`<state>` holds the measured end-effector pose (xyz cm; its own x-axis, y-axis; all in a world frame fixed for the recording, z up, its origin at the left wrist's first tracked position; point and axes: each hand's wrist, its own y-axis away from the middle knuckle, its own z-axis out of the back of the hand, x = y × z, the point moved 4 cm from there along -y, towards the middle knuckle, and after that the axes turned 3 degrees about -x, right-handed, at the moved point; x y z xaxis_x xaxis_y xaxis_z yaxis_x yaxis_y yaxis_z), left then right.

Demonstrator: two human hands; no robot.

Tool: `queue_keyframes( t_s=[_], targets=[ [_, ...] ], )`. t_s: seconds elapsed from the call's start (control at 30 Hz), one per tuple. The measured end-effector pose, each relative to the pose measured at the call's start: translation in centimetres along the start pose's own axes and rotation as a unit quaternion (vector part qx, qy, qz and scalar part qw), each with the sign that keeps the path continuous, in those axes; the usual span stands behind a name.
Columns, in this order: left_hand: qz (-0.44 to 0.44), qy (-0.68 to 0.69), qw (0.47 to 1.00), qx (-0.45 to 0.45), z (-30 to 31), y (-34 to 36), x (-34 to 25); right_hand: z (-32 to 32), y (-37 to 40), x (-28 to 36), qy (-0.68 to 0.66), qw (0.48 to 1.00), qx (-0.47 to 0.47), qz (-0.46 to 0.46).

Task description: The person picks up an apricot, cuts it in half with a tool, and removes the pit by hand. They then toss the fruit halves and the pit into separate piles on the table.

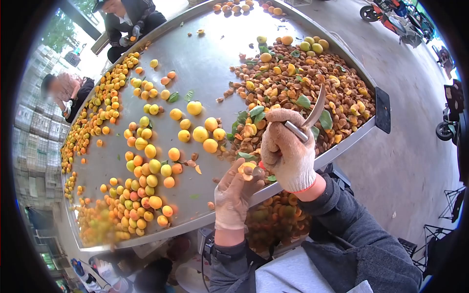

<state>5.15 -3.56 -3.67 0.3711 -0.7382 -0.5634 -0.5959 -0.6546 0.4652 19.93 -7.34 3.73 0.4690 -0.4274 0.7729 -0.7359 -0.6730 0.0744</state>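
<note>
My left hand (231, 199), in a pale work glove, pinches a cut-open apricot (247, 168) with a brown pit showing. Close beside it, my right hand (288, 154), gloved too, is closed around a curved knife (317, 106); its blade points up and away from the fruit. A metal shaft (296, 132) crosses the top of that fist. A small red piece (262, 165) shows below the right fingers, partly hidden. Both hands are over the near edge of the metal table (161, 124), in front of a heap of brown pits (283, 93) mixed with apricot pieces and leaves.
Whole apricots (141, 195) lie across the table's left side. Under the near rim is a container of fruit (278, 219). Two people (129, 22) (68, 93) sit along the far left edge. Motorbikes (398, 19) and folding stools (452, 202) stand at right.
</note>
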Motion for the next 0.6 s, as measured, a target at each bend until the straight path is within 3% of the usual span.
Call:
queue_keyframes(
  t_s=[0.17, 0.33, 0.43, 0.47, 0.5, 0.6],
  targets=[
    [-0.032, -0.073, 0.996, -0.034, -1.0, 0.4, 0.0, 0.3, 0.4, 0.5, 0.093, 0.991, 0.048, 0.086],
    [-0.068, -0.137, 0.987, -0.046, -1.4, 0.7, 0.1, 0.2, 0.3, 0.0, 0.084, 0.993, 0.058, 0.059],
    [-0.061, -0.131, 0.989, -0.039, -1.5, 0.9, -0.2, 0.1, -0.6, -0.3, 0.138, 0.980, 0.092, 0.110],
    [-0.049, -0.120, 0.991, -0.040, -1.5, 0.8, -0.3, 0.5, -1.3, -1.1, 0.005, 0.999, 0.051, -0.015],
    [-0.050, -0.120, 0.991, -0.041, -1.4, 0.8, -0.4, 0.6, -1.7, -1.9, -0.129, 0.982, 0.007, -0.140],
    [-0.037, -0.057, 0.998, 0.009, -0.9, 0.0, -0.2, 1.2, -2.9, -4.6, -0.200, 0.960, -0.029, -0.192]
  ],
)
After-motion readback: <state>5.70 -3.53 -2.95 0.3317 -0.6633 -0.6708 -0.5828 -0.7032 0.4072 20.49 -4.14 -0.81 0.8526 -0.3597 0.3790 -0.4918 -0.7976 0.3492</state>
